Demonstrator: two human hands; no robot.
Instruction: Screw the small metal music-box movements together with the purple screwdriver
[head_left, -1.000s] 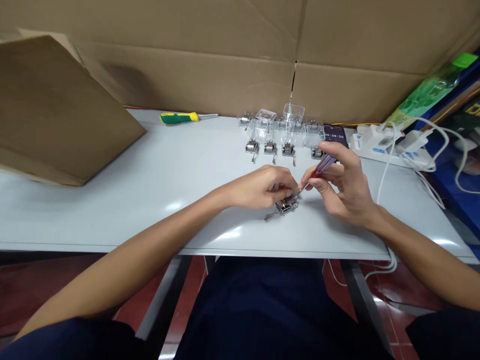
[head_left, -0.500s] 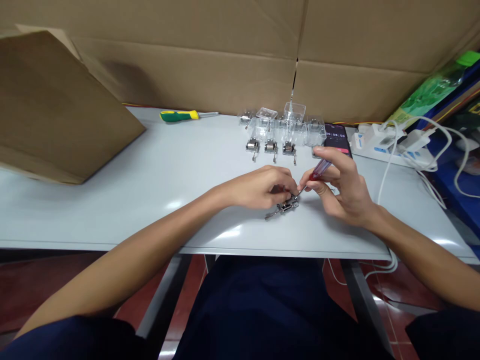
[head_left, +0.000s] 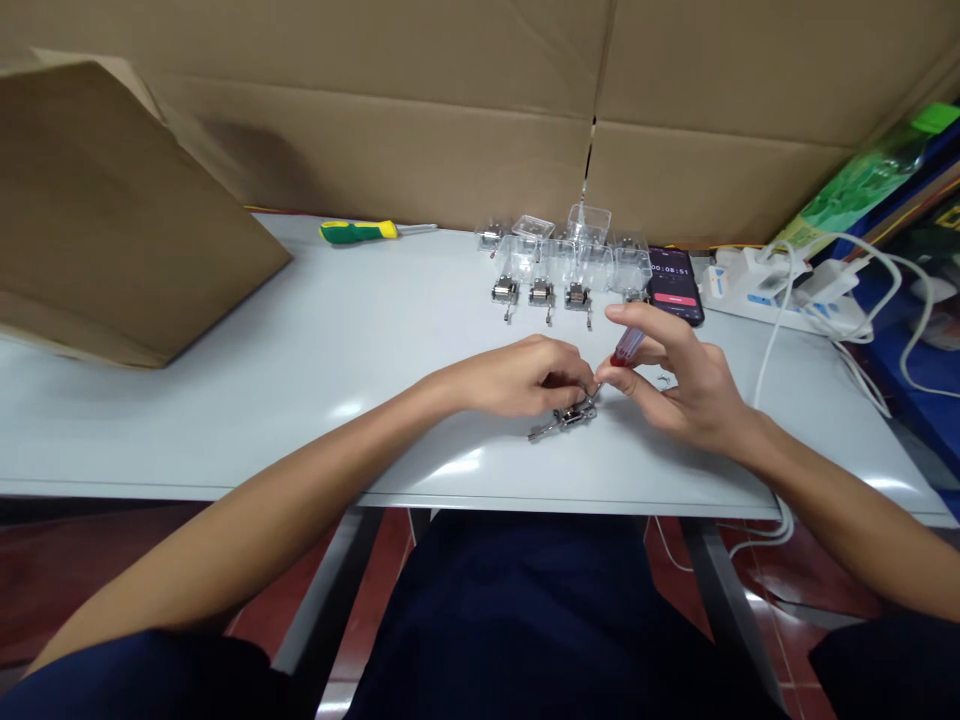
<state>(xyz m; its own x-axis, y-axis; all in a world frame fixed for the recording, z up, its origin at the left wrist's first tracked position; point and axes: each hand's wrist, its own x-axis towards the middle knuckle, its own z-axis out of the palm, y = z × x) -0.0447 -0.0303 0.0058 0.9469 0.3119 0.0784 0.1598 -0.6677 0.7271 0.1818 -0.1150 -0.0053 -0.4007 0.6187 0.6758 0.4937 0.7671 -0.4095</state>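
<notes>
Near the front edge of the grey table point(head_left: 300, 340), just ahead of the person's lap, lies a small metal crank mechanism point(head_left: 568, 416), its thin crank arm pointing out to the left and toward the person. The left hand point(head_left: 525, 378) is curled over it from the left, fingers closed down on its body and pressing it to the tabletop, a hold that seems meant to keep the little part from turning or sliding under a tool. The right hand point(head_left: 682, 385) pinches a red-handled screwdriver point(head_left: 626, 348) between thumb and fingertips, the handle tilted up and away and the shaft slanting down to the mechanism's top; the exact spot the tip meets is hidden by the left hand's fingers. The light fingertip grip looks suited to twirling a slim driver rather than forcing it. Farther back, three similar mechanisms point(head_left: 541, 293) stand in a row in front of a cluster of clear plastic cases point(head_left: 592, 245), within reach of either hand. A phone point(head_left: 673, 285) showing a running timer lies face up just right of them, and a green-and-yellow screwdriver point(head_left: 360, 232) rests well apart at the back left.
</notes>
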